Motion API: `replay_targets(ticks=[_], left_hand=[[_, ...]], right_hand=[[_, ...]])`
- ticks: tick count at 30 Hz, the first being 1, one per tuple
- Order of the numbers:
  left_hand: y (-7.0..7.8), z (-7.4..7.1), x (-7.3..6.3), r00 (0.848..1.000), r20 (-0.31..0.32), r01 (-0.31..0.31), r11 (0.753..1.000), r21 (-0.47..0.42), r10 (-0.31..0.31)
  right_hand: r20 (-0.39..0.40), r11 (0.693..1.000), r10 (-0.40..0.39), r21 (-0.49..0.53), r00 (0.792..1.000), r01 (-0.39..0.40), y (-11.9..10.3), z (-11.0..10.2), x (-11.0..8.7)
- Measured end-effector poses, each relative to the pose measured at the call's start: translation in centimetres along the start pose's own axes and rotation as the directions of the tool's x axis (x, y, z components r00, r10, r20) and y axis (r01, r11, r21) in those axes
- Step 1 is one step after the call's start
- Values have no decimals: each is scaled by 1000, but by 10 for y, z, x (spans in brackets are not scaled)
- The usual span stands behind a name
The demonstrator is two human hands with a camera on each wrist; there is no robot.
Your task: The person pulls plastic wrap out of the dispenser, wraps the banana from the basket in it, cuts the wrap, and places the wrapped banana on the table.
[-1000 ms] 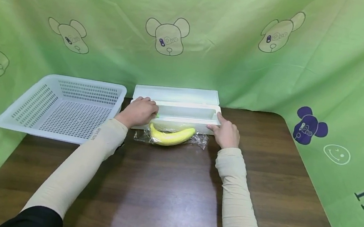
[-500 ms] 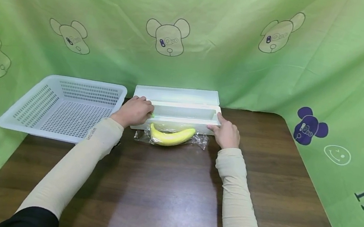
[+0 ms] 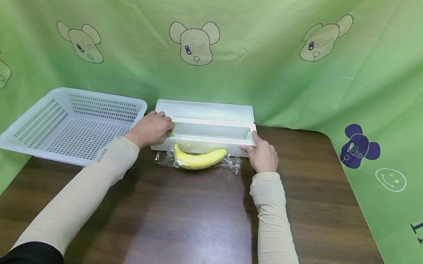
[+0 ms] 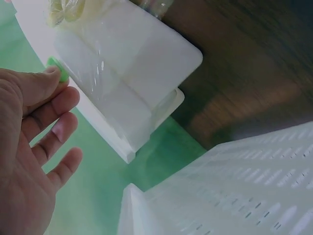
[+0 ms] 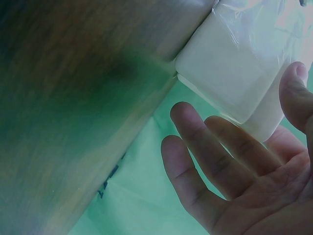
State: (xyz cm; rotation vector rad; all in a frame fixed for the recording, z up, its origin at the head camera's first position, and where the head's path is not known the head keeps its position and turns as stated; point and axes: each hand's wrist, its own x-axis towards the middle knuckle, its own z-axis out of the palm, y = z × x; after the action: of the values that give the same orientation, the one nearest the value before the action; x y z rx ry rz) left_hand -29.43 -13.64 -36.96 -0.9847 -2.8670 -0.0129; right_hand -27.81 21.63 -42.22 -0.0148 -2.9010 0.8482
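A white cling film dispenser [image 3: 215, 131] lies lengthwise at the back of the table, its lid [image 3: 206, 109] folded back. At its left end my left hand [image 3: 152, 129] pinches a small green slider cutter [image 4: 59, 69] between thumb and index finger, at the dispenser's long edge. My right hand [image 3: 264, 155] holds the dispenser's right end, thumb on one side and index finger on the other; the remaining fingers [image 5: 188, 117] are spread. Along the front lies a yellow banana [image 3: 199, 159], with clear cling film [image 3: 231, 163] under it and out to both sides.
A white perforated plastic basket [image 3: 73, 130] stands left of the dispenser, close to my left wrist. A green printed cloth [image 3: 243, 78] hangs behind the brown wooden table [image 3: 190, 228] and down both sides.
My left hand has slid left along the dispenser with the slider cutter, close to the left end. My right hand, the banana and the basket stay where they were.
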Motion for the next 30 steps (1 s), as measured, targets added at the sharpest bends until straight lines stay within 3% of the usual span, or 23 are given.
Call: replay_targets(ticks=[20, 30], left_hand=[[-13, -7, -21, 996, 38, 73, 996, 49, -75], [-9, -6, -25, 985, 25, 162, 973, 163, -168]], right_hand=[[-4, 1000, -13, -15, 1000, 13, 1, 0, 1], [3, 1000, -10, -10, 1000, 10, 2, 2, 1]])
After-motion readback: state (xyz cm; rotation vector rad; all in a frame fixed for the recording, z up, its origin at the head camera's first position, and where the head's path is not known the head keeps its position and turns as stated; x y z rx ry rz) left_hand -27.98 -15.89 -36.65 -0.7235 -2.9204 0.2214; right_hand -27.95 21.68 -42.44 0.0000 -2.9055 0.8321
